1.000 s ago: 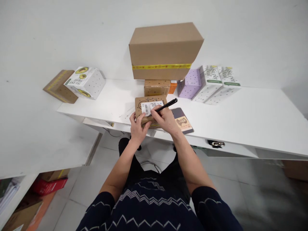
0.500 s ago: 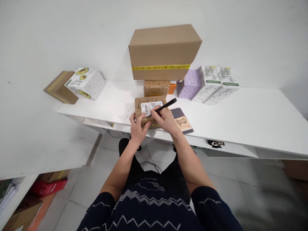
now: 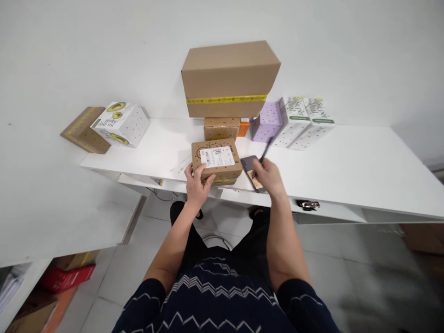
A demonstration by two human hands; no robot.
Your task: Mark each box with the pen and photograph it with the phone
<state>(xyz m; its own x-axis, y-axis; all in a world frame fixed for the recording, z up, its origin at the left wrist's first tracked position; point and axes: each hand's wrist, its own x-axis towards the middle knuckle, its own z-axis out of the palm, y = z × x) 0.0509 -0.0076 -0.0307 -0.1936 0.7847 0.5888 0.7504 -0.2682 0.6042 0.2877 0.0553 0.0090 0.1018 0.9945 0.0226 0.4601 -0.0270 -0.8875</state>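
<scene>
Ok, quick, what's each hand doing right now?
Left hand: holding the labelled box at its near left corner.
Right hand: closed, holding the dark pen.

White desktop (image 3: 357, 166) against the wall, dark scuffs (image 3: 182, 167) left of centre. On it, left to right: yellow-taped carton (image 3: 86, 132), avocado-print Super Meal box (image 3: 123, 126), labelled carton (image 3: 222, 169) near front edge, small spotted carton (image 3: 222, 128) behind it, orange box (image 3: 243, 128), phone (image 3: 249, 170) lying flat, purple spotted box (image 3: 268, 122), two white Super Meal boxes (image 3: 293, 122) side by side toward the back.
</scene>
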